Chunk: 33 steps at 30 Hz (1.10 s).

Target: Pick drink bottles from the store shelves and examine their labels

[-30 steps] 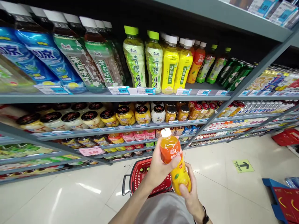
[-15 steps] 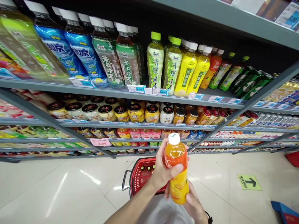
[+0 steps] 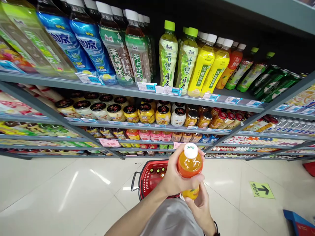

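A bottle of orange drink (image 3: 190, 165) with a white cap is held upright before me, above the floor. Around its upper half wraps my left hand (image 3: 176, 173), the thumb lying across the front of the label. My right hand (image 3: 200, 205) grips the lower end, with its thumb against the side near the base. Much of the label is hidden behind the fingers. Below and to the left, a red shopping basket (image 3: 145, 178) stands on the floor with several capped bottles (image 3: 157, 170) in it.
Ahead, a grey shelf (image 3: 137, 90) carries tea bottles (image 3: 137, 52), yellow drinks (image 3: 201, 70) and green cans (image 3: 278, 85). Lower shelves hold jars (image 3: 146, 113) and small bottles. On the floor at right are a yellow arrow sign (image 3: 261, 189) and a blue-and-red object (image 3: 299, 223).
The bottle has shifted slightly right and its top now leans more toward me. My left hand covers more of the label, and my right hand has moved up a little. The view has shifted slightly.
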Each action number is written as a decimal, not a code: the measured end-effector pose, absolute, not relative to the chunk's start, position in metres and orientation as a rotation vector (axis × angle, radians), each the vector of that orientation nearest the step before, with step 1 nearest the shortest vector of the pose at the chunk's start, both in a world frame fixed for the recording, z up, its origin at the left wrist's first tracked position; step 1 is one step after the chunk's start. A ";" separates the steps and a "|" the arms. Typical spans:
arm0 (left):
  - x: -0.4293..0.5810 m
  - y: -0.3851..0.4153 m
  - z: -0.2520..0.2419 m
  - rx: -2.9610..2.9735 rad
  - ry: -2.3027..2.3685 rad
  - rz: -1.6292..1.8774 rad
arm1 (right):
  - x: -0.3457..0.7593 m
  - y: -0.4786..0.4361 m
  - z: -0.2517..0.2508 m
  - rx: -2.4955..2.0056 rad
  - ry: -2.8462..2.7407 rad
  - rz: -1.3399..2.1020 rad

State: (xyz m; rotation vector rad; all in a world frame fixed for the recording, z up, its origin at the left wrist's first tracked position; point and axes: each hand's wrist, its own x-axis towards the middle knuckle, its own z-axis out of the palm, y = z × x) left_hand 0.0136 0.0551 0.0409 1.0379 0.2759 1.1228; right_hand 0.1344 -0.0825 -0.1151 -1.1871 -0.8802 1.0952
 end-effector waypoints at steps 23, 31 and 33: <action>0.008 0.052 0.033 1.204 0.338 1.245 | 0.125 -0.087 -0.136 -1.210 -0.853 1.073; 0.009 0.062 0.023 1.016 0.170 1.262 | 0.124 -0.071 -0.097 -1.141 -0.902 1.115; 0.010 0.066 0.021 0.883 0.138 1.237 | 0.123 -0.066 -0.086 -1.000 -0.899 1.306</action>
